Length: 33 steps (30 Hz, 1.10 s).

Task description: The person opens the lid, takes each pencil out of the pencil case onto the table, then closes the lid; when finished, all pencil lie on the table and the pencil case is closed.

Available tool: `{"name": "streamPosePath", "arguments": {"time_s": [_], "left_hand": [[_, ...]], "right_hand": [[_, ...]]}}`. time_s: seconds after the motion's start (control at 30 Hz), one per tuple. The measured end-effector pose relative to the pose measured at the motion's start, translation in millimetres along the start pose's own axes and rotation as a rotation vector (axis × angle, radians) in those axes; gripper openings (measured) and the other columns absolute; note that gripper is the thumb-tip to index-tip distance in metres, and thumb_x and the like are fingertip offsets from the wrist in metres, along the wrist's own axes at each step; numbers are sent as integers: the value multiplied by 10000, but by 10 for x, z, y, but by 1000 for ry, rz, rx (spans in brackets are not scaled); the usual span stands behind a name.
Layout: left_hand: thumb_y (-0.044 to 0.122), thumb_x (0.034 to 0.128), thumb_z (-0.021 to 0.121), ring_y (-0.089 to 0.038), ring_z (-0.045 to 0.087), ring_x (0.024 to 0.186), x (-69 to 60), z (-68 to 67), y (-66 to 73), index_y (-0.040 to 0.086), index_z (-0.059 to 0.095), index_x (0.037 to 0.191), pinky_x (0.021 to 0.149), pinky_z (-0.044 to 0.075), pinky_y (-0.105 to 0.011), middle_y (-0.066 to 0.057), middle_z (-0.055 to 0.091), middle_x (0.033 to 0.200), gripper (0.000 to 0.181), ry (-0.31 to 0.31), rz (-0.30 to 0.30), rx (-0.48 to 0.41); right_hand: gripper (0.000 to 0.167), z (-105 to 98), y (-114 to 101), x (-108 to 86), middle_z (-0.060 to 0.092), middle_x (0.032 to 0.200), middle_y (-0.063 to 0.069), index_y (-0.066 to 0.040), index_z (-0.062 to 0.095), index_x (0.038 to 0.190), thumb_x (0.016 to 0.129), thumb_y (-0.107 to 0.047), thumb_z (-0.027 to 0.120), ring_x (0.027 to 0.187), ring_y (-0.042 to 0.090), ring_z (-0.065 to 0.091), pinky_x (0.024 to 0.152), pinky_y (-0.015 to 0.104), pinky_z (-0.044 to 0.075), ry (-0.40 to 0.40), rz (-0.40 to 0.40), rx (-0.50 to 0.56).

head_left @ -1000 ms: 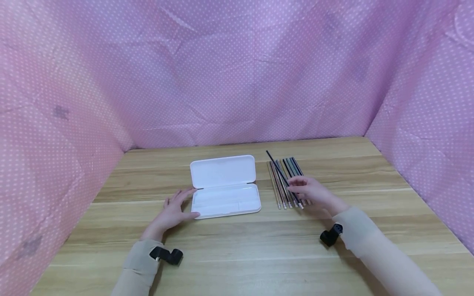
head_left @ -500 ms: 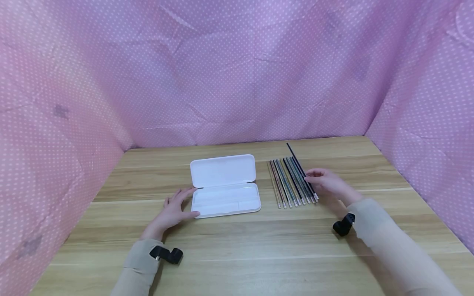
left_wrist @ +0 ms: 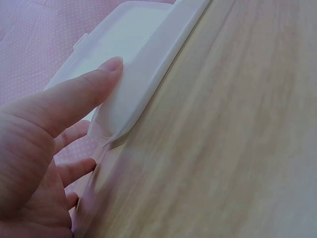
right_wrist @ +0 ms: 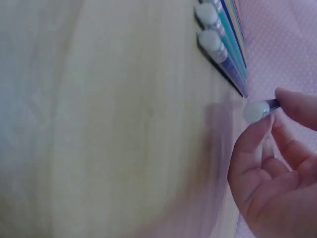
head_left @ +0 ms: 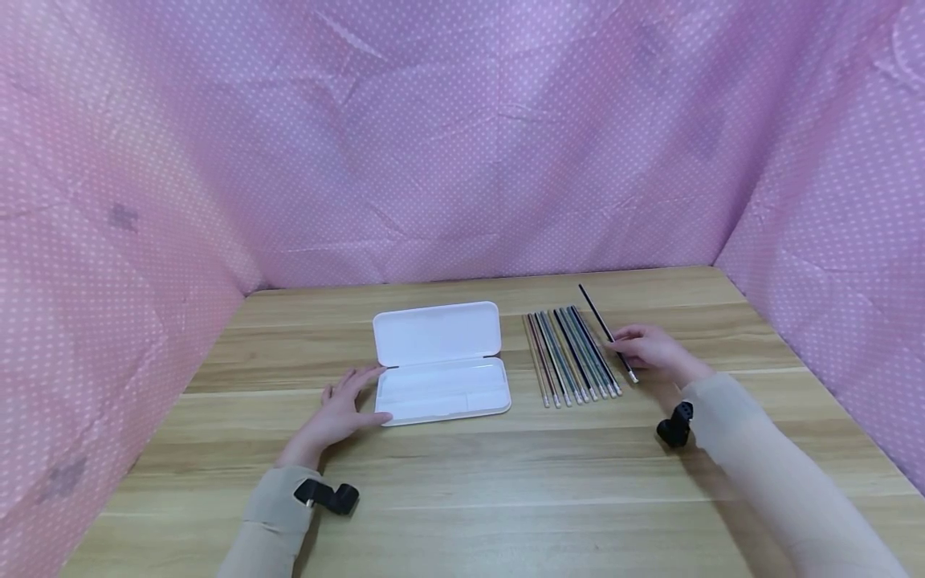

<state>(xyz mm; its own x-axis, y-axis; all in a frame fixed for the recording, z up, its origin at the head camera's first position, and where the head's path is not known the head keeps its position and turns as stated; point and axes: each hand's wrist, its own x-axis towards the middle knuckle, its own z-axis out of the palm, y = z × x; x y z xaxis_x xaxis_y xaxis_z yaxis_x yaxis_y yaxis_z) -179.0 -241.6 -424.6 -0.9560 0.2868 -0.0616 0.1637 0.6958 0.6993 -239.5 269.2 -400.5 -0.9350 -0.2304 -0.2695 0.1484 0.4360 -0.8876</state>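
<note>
A white pencil case [head_left: 437, 335] lies with its lid folded back near the middle of the table; its tray shows a divider. My left hand [head_left: 336, 413] rests at the case's left end. In the left wrist view, the thumb [left_wrist: 96, 82] lies over the front side and the other fingers extend behind the end. My right hand [head_left: 654, 353] pinches a dark pencil [head_left: 596, 311] between thumb and fingers. In the right wrist view, that pencil's white eraser [right_wrist: 256, 112] faces the camera. Left of it, several pencils [head_left: 571, 357] lie side by side, eraser ends toward me.
The wooden table [head_left: 462, 490] has its far edge against a pink dotted cloth [head_left: 462, 144]. The cloth also rises on both sides. A small black camera is strapped to each wrist.
My right hand has carried the dark pencil rightward, from above the row to beyond its right end. The left hand and the case have stayed in place.
</note>
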Motion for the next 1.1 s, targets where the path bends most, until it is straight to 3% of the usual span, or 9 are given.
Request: {"name": "streamPosePath", "arguments": {"time_s": [0.23, 0.37, 0.57, 0.73, 1.1], "left_hand": [[342, 768, 774, -447, 39, 1428, -1, -2, -2, 141, 358, 1452, 1051, -116, -681, -170, 270, 1535, 826, -3, -12, -4], [353, 776, 766, -439, 32, 1431, 1, -4, -4, 153, 353, 1456, 1055, -118, -676, -164, 258, 1542, 820, -10, -18, 3], [356, 779, 764, -439, 32, 1431, -3, -9, 0, 155, 352, 1456, 1055, -115, -679, -167, 258, 1541, 818, -13, -20, 5], [354, 779, 764, -434, 24, 1434, -2, -12, 2, 156, 351, 1456, 1056, -119, -675, -166, 254, 1543, 817, -16, -25, 1], [349, 779, 765, -437, 29, 1432, -7, -7, 2, 151, 347, 1458, 1056, -123, -674, -165, 248, 1545, 822, -12, -19, -2]], "right_hand": [[431, -10, -6, 22, 620, 1004, 45, 142, 474, 1246, 932, -136, 575, 804, 40, 546, 713, 201, 520, 37, 67, -114], [424, -6, 19, 50, 617, 1055, 154, 133, 524, 1193, 899, -157, 619, 803, 85, 566, 708, 223, 536, 53, 51, -183], [277, 22, 58, 114, 620, 864, 126, 85, 597, 979, 827, -130, 682, 684, 123, 559, 593, 240, 519, 87, -17, -274], [236, 95, -50, 79, 632, 868, 173, 103, 577, 987, 831, -63, 641, 636, 125, 556, 558, 251, 507, 126, 4, -387], [277, 115, -67, 50, 629, 1006, 253, 129, 565, 1063, 868, -61, 612, 755, 159, 595, 616, 263, 551, 110, 24, -359]]}}
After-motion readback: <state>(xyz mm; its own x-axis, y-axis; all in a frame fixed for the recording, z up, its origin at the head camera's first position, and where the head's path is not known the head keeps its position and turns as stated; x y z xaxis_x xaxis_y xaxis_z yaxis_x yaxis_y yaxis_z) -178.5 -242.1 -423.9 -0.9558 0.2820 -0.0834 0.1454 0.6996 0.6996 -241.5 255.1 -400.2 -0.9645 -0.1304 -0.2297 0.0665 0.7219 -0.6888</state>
